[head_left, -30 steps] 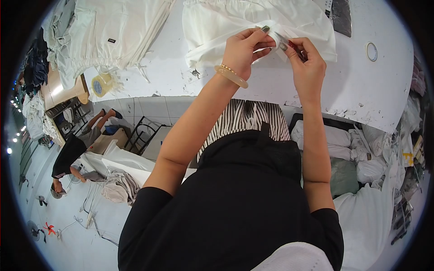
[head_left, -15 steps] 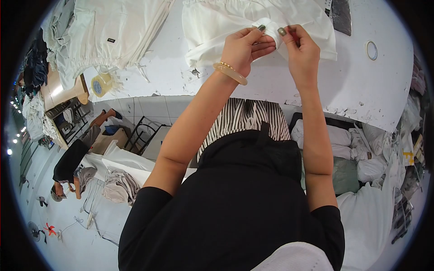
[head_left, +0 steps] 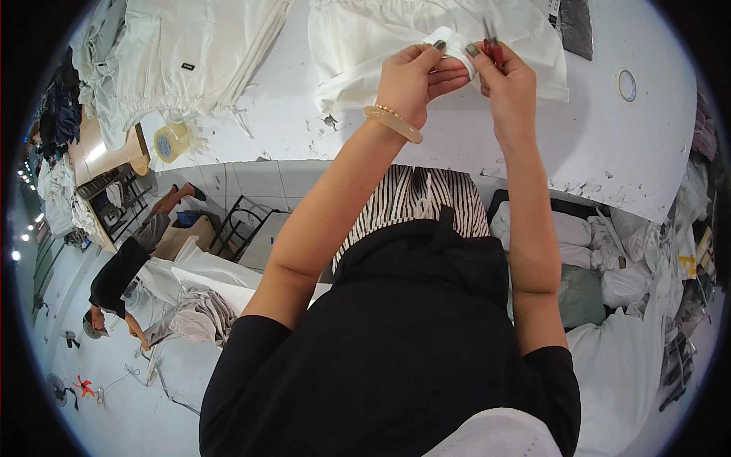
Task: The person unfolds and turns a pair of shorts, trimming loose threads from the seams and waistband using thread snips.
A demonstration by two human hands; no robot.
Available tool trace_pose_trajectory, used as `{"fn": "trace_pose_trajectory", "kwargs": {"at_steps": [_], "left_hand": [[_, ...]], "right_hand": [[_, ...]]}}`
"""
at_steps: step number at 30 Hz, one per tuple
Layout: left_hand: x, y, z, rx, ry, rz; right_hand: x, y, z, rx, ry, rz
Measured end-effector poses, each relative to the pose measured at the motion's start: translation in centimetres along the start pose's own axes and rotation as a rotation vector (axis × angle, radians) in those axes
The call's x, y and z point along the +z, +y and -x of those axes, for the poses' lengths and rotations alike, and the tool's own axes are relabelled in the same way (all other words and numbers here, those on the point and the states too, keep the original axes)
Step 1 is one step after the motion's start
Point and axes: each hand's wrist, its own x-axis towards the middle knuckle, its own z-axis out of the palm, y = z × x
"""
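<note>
2 hands pinching white garment (head_left: 350,53), right hand (head_left: 512,87) also holding red-handled snips (head_left: 493,52)

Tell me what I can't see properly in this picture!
- Writing on the small black rectangular label: too small, head view.
- Grip end of the red-handled metal snips: hidden by the right hand, head view.
- Far end of the crumpled white cloth garment between both hands: cut off by the head view's top edge.
</note>
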Motion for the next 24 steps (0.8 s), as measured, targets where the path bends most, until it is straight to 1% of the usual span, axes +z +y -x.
{"fn": "trace_pose_trajectory", "kwargs": {"at_steps": [1,4,7,10,13,16,24], "left_hand": [[0.0,0.0,0.0,0.001,-0.001,0.016],[-0.2,0.1,-0.2,-0.002,-0.003,0.054],[-0.3,0.0,-0.1,-0.004,-0.006,0.076],[-0.1,0.1,-0.2,0.002,-0.004,0.076],[0.0,0.0,-0.3,0.015,-0.004,0.058],[0.3,-0.1,-0.1,0.026,0.003,0.034],[0.6,-0.2,-0.2,0.049,0.019,-0.025]], "right_hand": [[-0.5,-0.1,-0.3,0.208,-0.070,-0.197],[-1.3,-0.6,0.3,0.119,0.001,-0.227],[-2.0,-0.1,1.7,-0.082,0.120,0.095],[-1.8,0.6,3.3,-0.173,0.159,0.340],[-1.6,0.1,3.6,-0.169,0.162,0.428],[-1.3,0.0,3.3,-0.196,0.154,0.423],[-0.6,-0.4,2.8,-0.262,0.158,0.554]]}}
